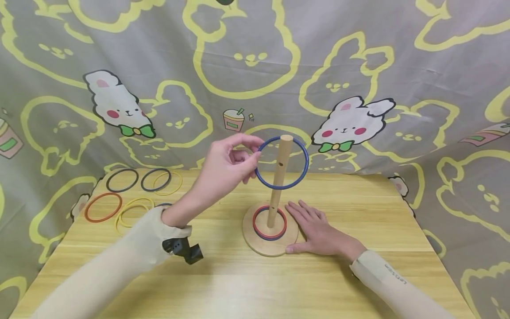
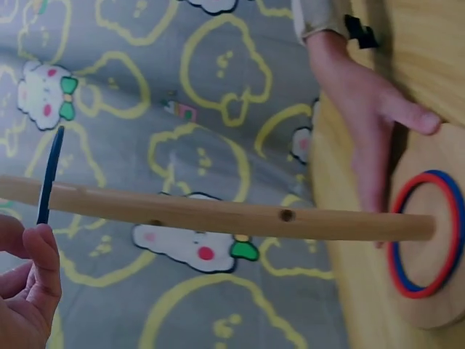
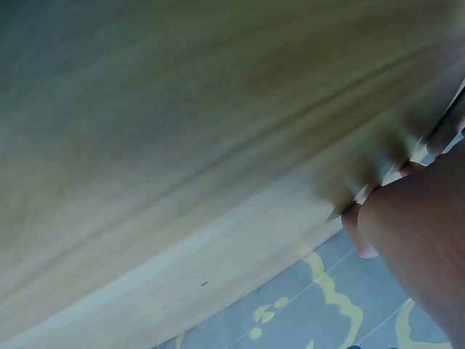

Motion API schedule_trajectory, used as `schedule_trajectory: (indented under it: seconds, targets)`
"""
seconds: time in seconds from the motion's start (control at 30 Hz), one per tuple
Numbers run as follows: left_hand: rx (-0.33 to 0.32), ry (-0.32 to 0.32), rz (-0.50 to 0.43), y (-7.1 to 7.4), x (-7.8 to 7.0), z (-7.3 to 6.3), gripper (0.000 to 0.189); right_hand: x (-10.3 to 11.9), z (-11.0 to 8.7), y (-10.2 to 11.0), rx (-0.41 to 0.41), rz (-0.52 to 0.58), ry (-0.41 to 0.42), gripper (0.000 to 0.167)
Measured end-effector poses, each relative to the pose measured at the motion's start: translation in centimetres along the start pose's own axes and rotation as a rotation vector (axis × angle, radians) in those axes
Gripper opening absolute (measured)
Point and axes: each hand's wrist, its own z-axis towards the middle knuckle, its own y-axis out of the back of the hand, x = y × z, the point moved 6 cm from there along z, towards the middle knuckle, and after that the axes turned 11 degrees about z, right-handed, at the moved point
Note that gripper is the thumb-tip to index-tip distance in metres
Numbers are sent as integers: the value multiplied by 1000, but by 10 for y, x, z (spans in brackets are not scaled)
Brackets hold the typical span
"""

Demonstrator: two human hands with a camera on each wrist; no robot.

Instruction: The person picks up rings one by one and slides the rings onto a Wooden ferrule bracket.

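Observation:
My left hand (image 1: 227, 161) pinches a blue ring (image 1: 305, 173) by its left edge, thumb against fingers. The ring circles the upper part of an upright wooden post (image 1: 280, 170); the left wrist view shows the post (image 2: 182, 209) passing through it. Down on the round wooden base (image 1: 251, 235), a red ring (image 1: 255, 221) lies with another blue one round the post's foot. My right hand (image 1: 318, 230) rests at the base's right side, fingers spread on the table and thumb touching the rim. The right wrist view shows mostly wood surface and part of that hand.
On the wooden table (image 1: 342, 288), loose rings lie at the left: an orange-red ring (image 1: 88, 208), dark ring (image 1: 108, 182), blue ring (image 1: 142, 181) and several yellow rings (image 1: 119, 212). My left forearm partly covers this group. A patterned curtain (image 1: 255, 57) hangs behind the table.

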Motion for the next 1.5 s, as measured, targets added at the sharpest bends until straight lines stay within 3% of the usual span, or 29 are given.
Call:
schedule_trajectory:
  seconds: [0.3,0.57,0.83,1.17,1.5]
  targets:
    - [66,107,103,-14,48,-12,21,-3,0,-2,-13,-24,11,118]
    - [84,240,155,-29,102,-29,23,-4,0,-2,-6,-18,8,119]
    - [127,302,210,-46,147,-49,22,-4,-1,-4,-9,-16,11,119]
    - [188,333,287,-63,171,-61,19,-4,-1,-2,-14,-22,4,120]
    - [205,358,260,-69,185,-68,20,0,1,-1,-13,-6,7,118]
